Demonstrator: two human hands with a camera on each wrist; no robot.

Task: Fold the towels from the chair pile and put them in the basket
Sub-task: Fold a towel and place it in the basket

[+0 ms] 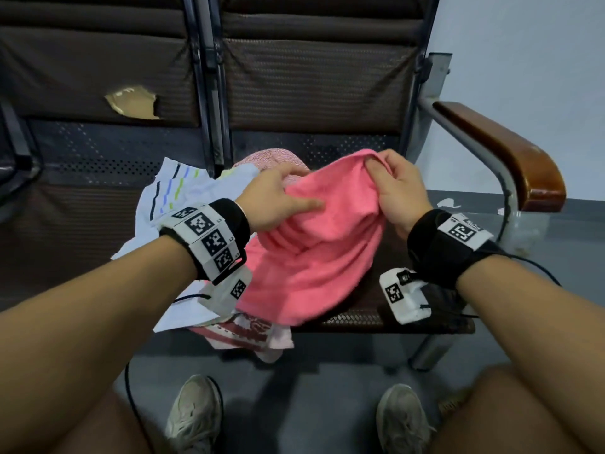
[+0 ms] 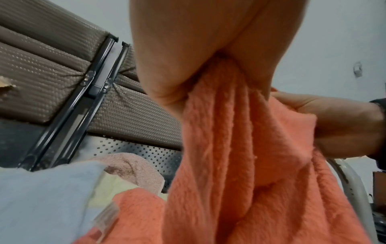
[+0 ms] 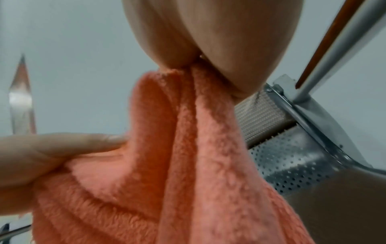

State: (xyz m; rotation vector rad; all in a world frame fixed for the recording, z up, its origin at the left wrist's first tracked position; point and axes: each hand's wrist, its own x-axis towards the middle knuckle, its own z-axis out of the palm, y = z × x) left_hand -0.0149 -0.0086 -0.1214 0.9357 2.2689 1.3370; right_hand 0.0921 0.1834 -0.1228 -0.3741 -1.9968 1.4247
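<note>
Your left hand [image 1: 278, 198] and right hand [image 1: 397, 188] both pinch the pink towel's [image 1: 314, 244] top edge, cloth hanging below your fingers [image 1: 307, 203], above the bench [image 1: 363, 317]

No readable text; the wristband [image 1: 209, 235] markers seem only coded squares.

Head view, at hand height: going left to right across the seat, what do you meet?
White striped towel → left hand → pink towel → right hand → wooden armrest.
</note>
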